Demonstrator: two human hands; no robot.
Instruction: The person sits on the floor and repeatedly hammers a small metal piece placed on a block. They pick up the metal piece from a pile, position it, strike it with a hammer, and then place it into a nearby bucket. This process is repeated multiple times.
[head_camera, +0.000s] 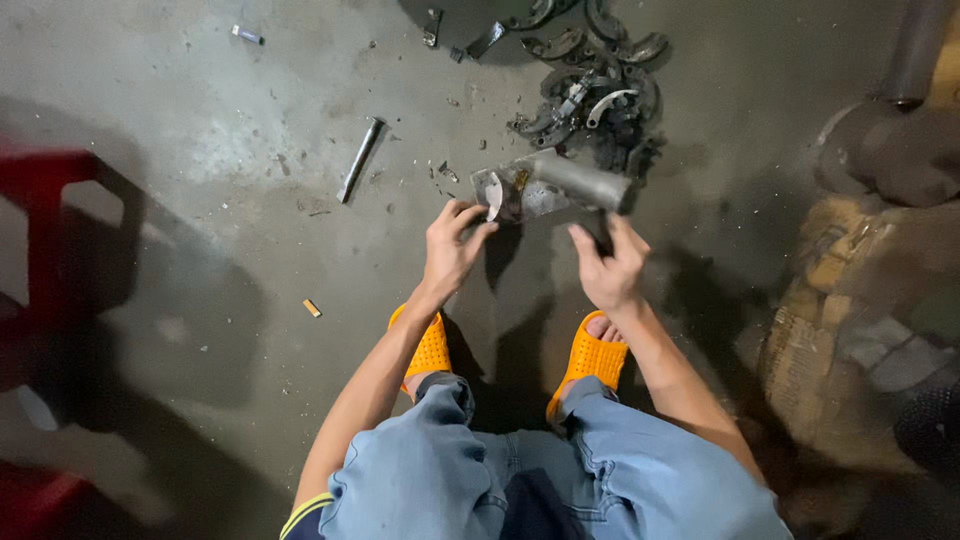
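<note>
No labels, signs or screens appear on this workshop floor. The only possible packaging is a crumpled, brownish-yellow bundle (845, 330) slumped at the right edge of the concrete floor (200, 120), too dark and blurred to tell whether it is cardboard or sacking.

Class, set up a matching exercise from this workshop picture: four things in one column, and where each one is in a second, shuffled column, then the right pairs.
Things:
1 metal rod
2 curved metal part
3 hammer
4 pile of metal parts

Places:
A in the right hand
B heaped on the floor beyond the hands
C lying alone on the floor, to the left
D in the left hand

Pairs: 1-C, 2-D, 3-A, 4-B
</note>
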